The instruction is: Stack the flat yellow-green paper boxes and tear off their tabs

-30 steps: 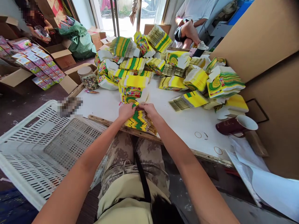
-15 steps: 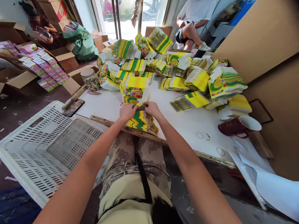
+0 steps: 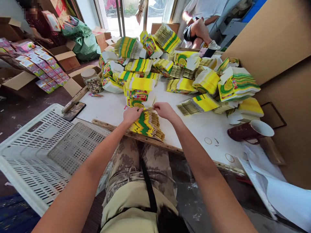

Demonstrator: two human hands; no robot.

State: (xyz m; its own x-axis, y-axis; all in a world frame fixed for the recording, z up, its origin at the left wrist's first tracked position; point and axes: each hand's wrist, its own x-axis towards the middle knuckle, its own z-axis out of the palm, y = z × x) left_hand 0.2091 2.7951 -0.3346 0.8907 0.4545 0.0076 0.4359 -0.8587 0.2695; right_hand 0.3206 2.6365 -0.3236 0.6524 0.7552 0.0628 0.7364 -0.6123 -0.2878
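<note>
A fanned stack of flat, folded yellow-and-green paper boxes (image 3: pixel 145 125) lies at the table's near edge. My left hand (image 3: pixel 132 115) rests at the stack's far left corner, its thumb and fingers closed on one flat box. On the other side, my right hand (image 3: pixel 165 110) pinches the right end of that same thin box (image 3: pixel 148 109), whose brown edge shows between the hands. Just beyond them sits another bundle of yellow boxes (image 3: pixel 139 84) with printed sides and white flaps. The fingertips are partly hidden.
More bundles of yellow boxes (image 3: pixel 182 86) are heaped across the table's back. A dark red mug (image 3: pixel 239 131) lies on its side at right. At left are a phone (image 3: pixel 74 111), a jar (image 3: pixel 91 81) and a white plastic crate (image 3: pixel 31 142). Two people sit further back.
My right hand has shifted slightly right and up, away from the stack's middle. My left hand has barely moved. At the back left, a person has lifted a box.
</note>
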